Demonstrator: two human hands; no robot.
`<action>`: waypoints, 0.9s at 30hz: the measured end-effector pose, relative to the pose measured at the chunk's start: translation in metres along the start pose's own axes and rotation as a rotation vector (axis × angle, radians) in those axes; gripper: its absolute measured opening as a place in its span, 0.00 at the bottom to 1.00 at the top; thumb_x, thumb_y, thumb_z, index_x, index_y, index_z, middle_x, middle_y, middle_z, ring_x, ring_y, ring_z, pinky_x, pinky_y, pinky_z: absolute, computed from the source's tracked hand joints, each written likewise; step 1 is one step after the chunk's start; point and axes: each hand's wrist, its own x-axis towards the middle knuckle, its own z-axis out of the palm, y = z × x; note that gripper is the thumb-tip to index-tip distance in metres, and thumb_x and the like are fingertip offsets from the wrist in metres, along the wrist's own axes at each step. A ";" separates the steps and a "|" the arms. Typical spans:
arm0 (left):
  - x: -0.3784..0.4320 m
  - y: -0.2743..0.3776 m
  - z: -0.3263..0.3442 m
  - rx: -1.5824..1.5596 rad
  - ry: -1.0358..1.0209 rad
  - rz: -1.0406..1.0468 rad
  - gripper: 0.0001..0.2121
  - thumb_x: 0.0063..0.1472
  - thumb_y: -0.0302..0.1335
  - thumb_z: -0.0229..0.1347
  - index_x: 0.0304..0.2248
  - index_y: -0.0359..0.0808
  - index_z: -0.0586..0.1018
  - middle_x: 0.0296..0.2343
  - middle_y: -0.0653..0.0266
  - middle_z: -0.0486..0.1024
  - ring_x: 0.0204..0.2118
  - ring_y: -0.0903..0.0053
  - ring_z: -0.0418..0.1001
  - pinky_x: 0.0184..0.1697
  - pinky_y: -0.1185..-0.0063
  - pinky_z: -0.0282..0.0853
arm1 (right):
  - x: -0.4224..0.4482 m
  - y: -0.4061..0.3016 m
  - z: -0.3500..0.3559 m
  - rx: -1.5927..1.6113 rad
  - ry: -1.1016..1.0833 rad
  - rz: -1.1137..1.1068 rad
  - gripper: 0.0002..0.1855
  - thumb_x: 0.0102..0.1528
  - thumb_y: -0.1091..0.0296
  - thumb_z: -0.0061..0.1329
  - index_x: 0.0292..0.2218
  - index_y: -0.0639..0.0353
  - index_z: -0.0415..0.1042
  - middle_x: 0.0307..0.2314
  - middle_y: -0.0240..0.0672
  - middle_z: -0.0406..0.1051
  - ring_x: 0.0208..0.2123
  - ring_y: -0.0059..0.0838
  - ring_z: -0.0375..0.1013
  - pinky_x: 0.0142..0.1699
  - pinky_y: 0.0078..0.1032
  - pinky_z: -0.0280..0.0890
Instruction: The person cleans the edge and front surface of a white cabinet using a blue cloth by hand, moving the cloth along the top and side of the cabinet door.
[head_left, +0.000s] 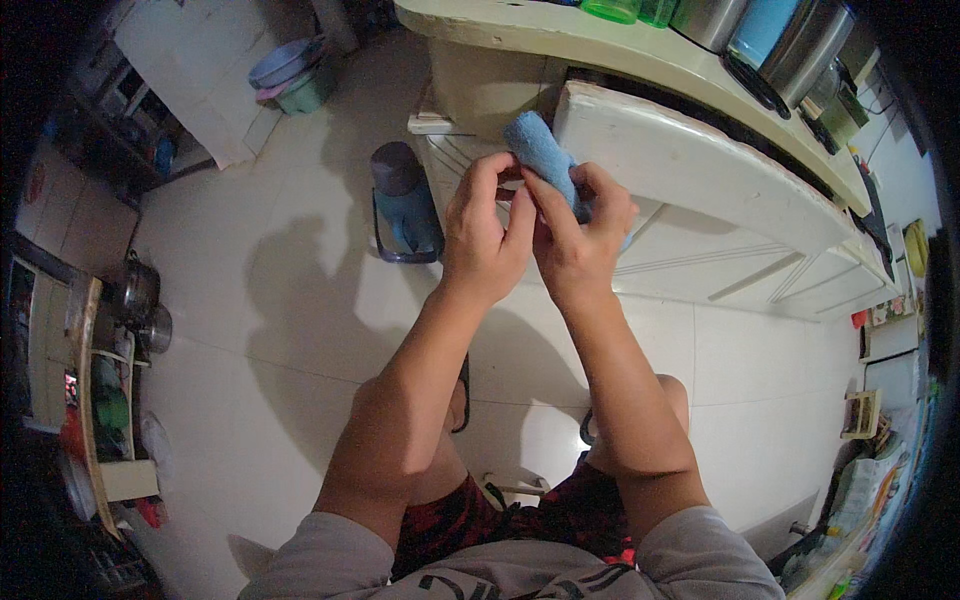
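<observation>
A light blue cloth (541, 150), folded or rolled into a narrow bundle, slants upward between my hands in front of the cabinet's edge. My right hand (585, 225) grips its lower part with bent fingers, and some of the cloth shows behind them. My left hand (491, 225) is close against my right at the fingertips, its fingers curled beside the cloth. Whether the left fingers pinch a part of the cloth or something small is not clear. Below and left of the hands, a blue vacuum flask or jug (401, 199) with a dark lid stands by the cabinet.
A white cabinet (690, 165) with a projecting ledge stands ahead, under a curved countertop (637, 49) bearing green glasses and metal containers. Stacked plastic basins (289, 75) sit at the far left. Pots (141, 292) and a shelf are at left; bags and racks line the right.
</observation>
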 end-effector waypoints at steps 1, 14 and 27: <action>0.000 0.001 0.001 -0.019 0.001 -0.017 0.14 0.68 0.22 0.56 0.52 0.27 0.74 0.42 0.49 0.81 0.43 0.63 0.82 0.49 0.69 0.77 | -0.001 0.001 0.000 -0.011 0.003 -0.002 0.18 0.52 0.67 0.64 0.44 0.36 0.86 0.46 0.38 0.74 0.46 0.42 0.72 0.47 0.39 0.62; 0.002 -0.002 0.011 0.087 0.028 0.027 0.11 0.63 0.17 0.59 0.44 0.29 0.74 0.37 0.53 0.79 0.39 0.66 0.81 0.43 0.72 0.78 | -0.007 0.018 -0.009 -0.116 -0.033 -0.004 0.21 0.49 0.71 0.60 0.44 0.35 0.83 0.44 0.33 0.74 0.45 0.34 0.73 0.51 0.37 0.55; 0.000 0.003 0.023 0.188 0.113 0.133 0.11 0.58 0.18 0.60 0.40 0.33 0.73 0.40 0.54 0.70 0.41 0.62 0.73 0.42 0.71 0.73 | -0.005 0.027 -0.022 -0.108 -0.047 0.019 0.23 0.44 0.75 0.60 0.43 0.41 0.81 0.43 0.32 0.75 0.45 0.32 0.73 0.52 0.36 0.53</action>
